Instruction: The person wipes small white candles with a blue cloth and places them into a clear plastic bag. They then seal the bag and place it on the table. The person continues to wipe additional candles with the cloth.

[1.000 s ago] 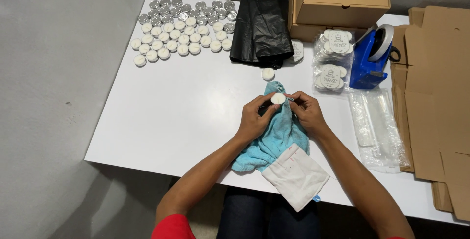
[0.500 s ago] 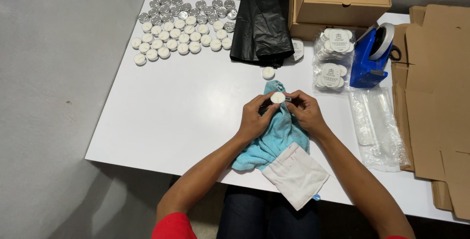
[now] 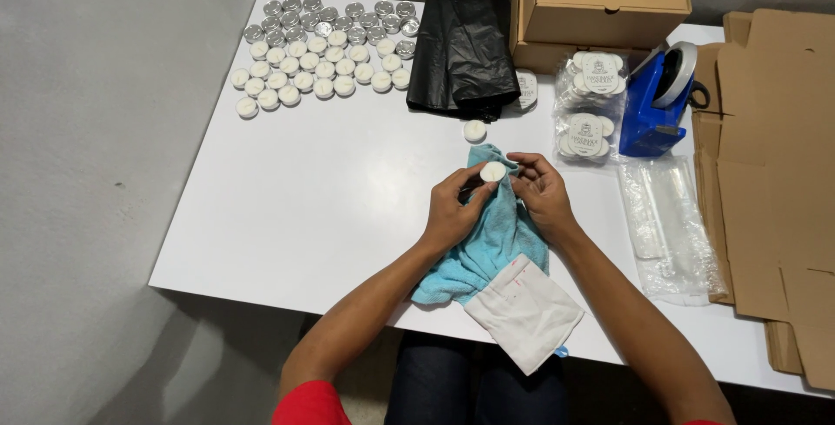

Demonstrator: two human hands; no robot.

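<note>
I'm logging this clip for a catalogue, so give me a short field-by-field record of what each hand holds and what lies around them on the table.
left hand: left hand pinches the small round white tealight candle
right hand: right hand touches the same candle from the other side
under the hands: crumpled light blue cloth with a white fabric pouch at its near end
far left: rows of white tealights
far centre: folded black plastic bag
right: blue tape dispenser, clear plastic bags
surface: white table
</note>
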